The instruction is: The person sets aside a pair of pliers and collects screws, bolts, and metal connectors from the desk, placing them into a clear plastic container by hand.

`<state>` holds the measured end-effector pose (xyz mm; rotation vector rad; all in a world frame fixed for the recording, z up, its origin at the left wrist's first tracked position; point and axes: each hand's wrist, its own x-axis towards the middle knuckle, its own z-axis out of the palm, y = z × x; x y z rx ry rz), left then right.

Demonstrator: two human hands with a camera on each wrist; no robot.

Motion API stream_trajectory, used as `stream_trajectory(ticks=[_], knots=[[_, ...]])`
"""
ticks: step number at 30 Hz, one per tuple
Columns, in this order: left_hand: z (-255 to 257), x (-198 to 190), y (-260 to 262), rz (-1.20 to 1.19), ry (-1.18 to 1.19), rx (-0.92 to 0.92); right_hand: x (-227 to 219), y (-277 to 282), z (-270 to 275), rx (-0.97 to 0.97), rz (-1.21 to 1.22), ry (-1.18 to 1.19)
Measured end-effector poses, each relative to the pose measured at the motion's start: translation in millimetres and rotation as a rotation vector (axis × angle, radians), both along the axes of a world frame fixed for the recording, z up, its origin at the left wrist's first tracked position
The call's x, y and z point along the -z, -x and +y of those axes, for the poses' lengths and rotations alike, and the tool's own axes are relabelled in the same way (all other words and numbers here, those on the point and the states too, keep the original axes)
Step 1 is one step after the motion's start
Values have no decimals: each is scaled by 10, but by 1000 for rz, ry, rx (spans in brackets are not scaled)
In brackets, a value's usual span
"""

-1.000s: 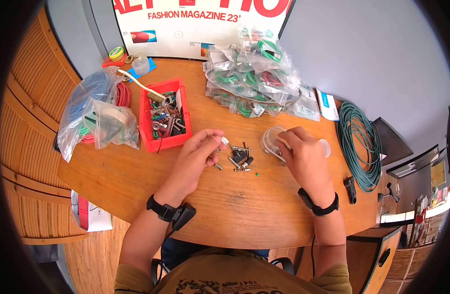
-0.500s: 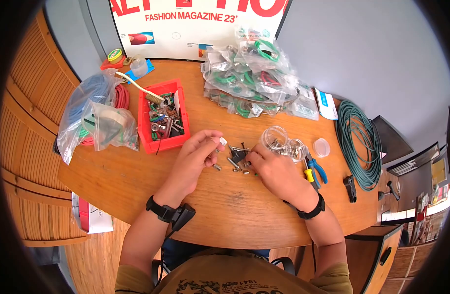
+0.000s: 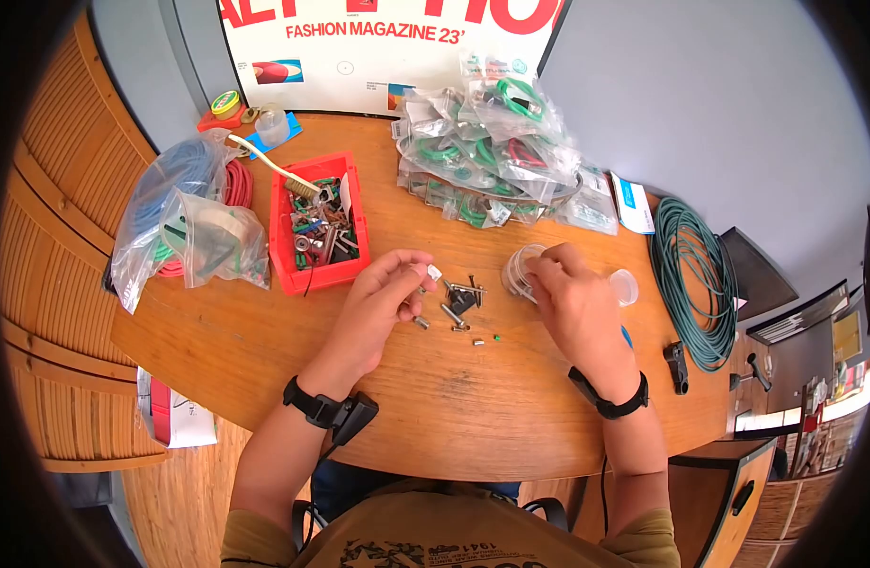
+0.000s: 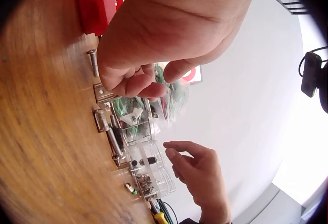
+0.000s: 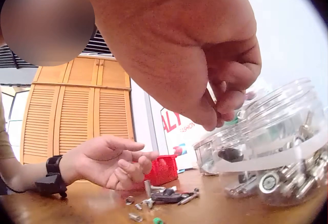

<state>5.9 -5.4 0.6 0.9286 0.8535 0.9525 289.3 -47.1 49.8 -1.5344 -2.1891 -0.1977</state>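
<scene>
My left hand [image 3: 376, 301] hovers left of a small pile of metal connectors and bolts [image 3: 463, 303], its fingers loosely bent. In the right wrist view nothing shows in its grasp. A bolt [image 4: 94, 62] and a metal bracket [image 4: 102, 93] lie below it. Over a clear plastic jar [image 3: 522, 270] is my right hand [image 3: 579, 293], fingertips near each other and nothing visible between them. A black piece [image 4: 148, 160] shows at this jar in the left wrist view. The second clear jar [image 5: 287, 175], holding metal connectors, is hidden under my right hand in the head view.
A red bin [image 3: 285, 260] of mixed parts and a brush [image 3: 274, 168] stands at left, beside bagged cables [image 3: 184, 213]. Bagged green cables [image 3: 487, 151] are heaped at the back. Rightward lie a round lid [image 3: 624, 287], coiled cable [image 3: 695, 284] and a black clip [image 3: 676, 367].
My right hand went from the jars to the pile, then back over the jar. A black-bodied connector has left the pile's right side. My left hand has stayed still.
</scene>
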Motion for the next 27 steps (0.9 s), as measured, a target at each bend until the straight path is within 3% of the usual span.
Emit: stream_trajectory(ticks=[1, 3, 6, 12, 16, 18, 19, 21, 26, 27], knots=[[-2, -2, 0, 7, 3, -3, -25, 33, -29, 0, 1, 1], [-2, 11, -2, 5, 0, 1, -97, 101, -113, -252, 29, 240], [1, 9, -7, 3, -8, 6, -79, 193, -151, -375, 55, 451], [0, 7, -8, 6, -15, 7, 197, 263, -159, -344, -68, 427], [0, 16, -2, -1, -10, 11, -49, 187, -142, -327, 74, 398], [-12, -2, -2, -3, -8, 10, -158, 65, -82, -178, 31, 142], [-15, -11, 0, -3, -7, 11, -160, 15, -55, -182, 30, 143], [-10, -11, 1, 3, -5, 11, -142, -58, -6, 21, 21, 39], [-7, 7, -4, 7, -1, 23, -121, 7, -41, -13, 29, 11], [-8, 1, -5, 18, 2, 17, -123, 18, -63, -129, 26, 113]])
